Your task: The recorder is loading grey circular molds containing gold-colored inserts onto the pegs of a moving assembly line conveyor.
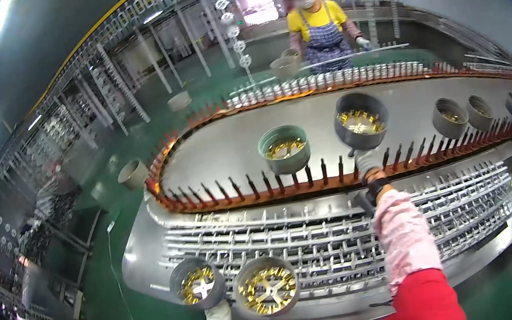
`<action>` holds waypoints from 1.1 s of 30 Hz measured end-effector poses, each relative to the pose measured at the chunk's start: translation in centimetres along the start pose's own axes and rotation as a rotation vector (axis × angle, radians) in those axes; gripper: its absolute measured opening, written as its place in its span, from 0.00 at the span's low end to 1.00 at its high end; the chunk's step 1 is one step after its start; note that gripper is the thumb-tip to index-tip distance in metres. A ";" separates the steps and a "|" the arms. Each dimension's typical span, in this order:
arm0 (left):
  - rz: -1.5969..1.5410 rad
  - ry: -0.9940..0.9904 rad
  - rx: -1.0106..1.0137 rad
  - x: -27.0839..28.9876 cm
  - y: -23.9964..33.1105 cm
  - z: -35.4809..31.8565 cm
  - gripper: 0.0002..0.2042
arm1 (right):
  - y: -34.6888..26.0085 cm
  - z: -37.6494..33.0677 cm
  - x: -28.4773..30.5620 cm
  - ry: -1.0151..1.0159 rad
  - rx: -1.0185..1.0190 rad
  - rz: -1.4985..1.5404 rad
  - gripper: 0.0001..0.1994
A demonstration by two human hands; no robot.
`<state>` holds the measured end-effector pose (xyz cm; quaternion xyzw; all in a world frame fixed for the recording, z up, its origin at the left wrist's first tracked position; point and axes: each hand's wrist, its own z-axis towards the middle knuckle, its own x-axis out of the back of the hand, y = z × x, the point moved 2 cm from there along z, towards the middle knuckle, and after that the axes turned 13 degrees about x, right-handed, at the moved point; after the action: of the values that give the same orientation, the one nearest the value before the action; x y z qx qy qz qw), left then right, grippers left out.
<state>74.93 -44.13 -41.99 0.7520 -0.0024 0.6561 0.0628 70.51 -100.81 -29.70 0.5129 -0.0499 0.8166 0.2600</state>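
Observation:
My left hand (219, 313), in a white glove, grips the near side of a grey round tub (178, 283). Gold-coloured pieces and a silver cross-shaped part show inside it. Ahead of me, my right hand (369, 161), also gloved, is closed at the near wall of a dark grey round tub (365, 139) with similar gold pieces; the tub partly hides its fingers. A third grey tub (270, 309) of gold pieces sits right of my left hand. Left of my right hand, a green tub (287, 163) rests by the conveyor.
A looping conveyor (261, 196) with upright dark pins runs around a metal table (220, 142). Racks of silver bars (321, 243) lie on my side. More grey tubs (450, 121) stand to the right. A co-worker (321, 28) stands across the conveyor. A cable (118, 280) trails on the green floor.

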 end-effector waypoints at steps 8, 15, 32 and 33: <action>0.304 0.304 -0.185 -1.5 0.7 2.6 0.15 | 1.4 -7.7 4.4 0.208 0.008 -0.852 0.05; 0.377 0.813 -0.505 -7.2 -4.1 5.8 0.11 | -6.9 -21.6 14.7 -0.040 -0.265 0.414 0.05; 0.169 0.007 -0.246 0.9 -0.2 0.8 0.18 | -14.2 -32.4 5.0 -0.059 0.101 0.360 0.11; 0.110 0.004 -0.262 1.3 0.2 0.4 0.18 | -14.3 -32.8 4.7 -0.056 0.092 0.381 0.11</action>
<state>75.53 -44.23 -40.78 0.7348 -0.1292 0.6542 0.1242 49.12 -75.37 -43.67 0.5279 -0.1158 0.8379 0.0757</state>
